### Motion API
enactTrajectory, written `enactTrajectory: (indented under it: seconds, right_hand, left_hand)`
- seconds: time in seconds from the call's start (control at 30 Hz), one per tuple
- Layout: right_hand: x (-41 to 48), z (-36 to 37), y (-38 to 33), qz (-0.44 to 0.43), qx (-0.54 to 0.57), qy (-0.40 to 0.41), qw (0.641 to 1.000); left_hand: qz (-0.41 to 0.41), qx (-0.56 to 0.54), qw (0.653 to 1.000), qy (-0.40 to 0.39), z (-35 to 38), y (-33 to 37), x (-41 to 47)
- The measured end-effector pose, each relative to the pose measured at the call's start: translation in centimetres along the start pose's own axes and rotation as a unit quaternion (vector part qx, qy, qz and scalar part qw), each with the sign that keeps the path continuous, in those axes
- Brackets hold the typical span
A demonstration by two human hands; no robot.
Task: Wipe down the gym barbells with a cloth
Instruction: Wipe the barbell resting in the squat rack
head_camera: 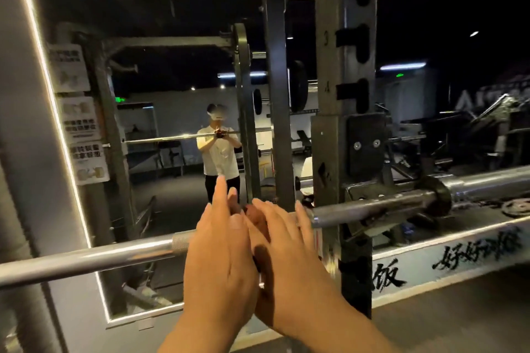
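Our left hand and right hand, fingers straight, sandwich a soft reddish cloth against the barbell, just left of the rack upright. The steel looks heavy, stiff and slick, so we would leave it racked.

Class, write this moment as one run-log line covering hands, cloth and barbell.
left hand: fingers straight | right hand: fingers straight | cloth: reddish-brown, between both hands at the barbell | barbell: resting on rack
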State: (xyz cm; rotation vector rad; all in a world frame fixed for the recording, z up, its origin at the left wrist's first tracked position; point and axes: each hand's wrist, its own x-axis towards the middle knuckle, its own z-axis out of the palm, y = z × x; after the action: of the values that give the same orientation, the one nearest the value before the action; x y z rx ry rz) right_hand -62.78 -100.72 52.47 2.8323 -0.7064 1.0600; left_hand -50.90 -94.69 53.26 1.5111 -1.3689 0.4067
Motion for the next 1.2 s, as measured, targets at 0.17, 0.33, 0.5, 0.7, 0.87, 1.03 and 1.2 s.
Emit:
enactTrajectory:
  seconds: [0.17, 0.33, 0.5, 0.7, 0.87, 1.03, 1.2]
  right_hand:
    - [1.7, 0.0, -0.4, 0.005, -0.087, 0.038, 0.995]
    - [1.1, -1.4, 2.1, 0.031, -0.115, 0.118, 0.986]
    - [-0.8, -5.5, 6.4, 0.173, -0.213, 0.149, 0.95]
    - [0.4, -7.1, 6.3, 0.13, -0.129, -0.049, 0.982]
    - [0.2, -11.5, 8.3, 0.18, -0.209, -0.082, 0.958]
    - [1.1, -11.4, 8.8, 0.211, -0.103, -0.114, 0.965]
    - [3.0, -11.1, 9.2, 0.165, -0.067, -0.193, 0.965]
  left_hand:
    - [-0.022, -0.099, 0.995, 0.021, -0.5, 2.4, 0.4]
    - [-0.051, -0.113, 0.992, 0.014, 0.7, 1.2, 0.2]
    - [-0.003, 0.004, 1.0, 0.011, 1.2, 2.0, 0.4]
    - [0.035, 0.021, 0.999, -0.014, 4.2, 4.6, 1.3]
    - [0.079, 0.057, 0.995, 0.001, 6.1, 5.7, 1.7]
    - [0.071, 0.088, 0.993, 0.02, 6.9, 5.5, 1.7]
    - [0.057, 0.108, 0.992, -0.003, 7.4, 6.2, 2.3]
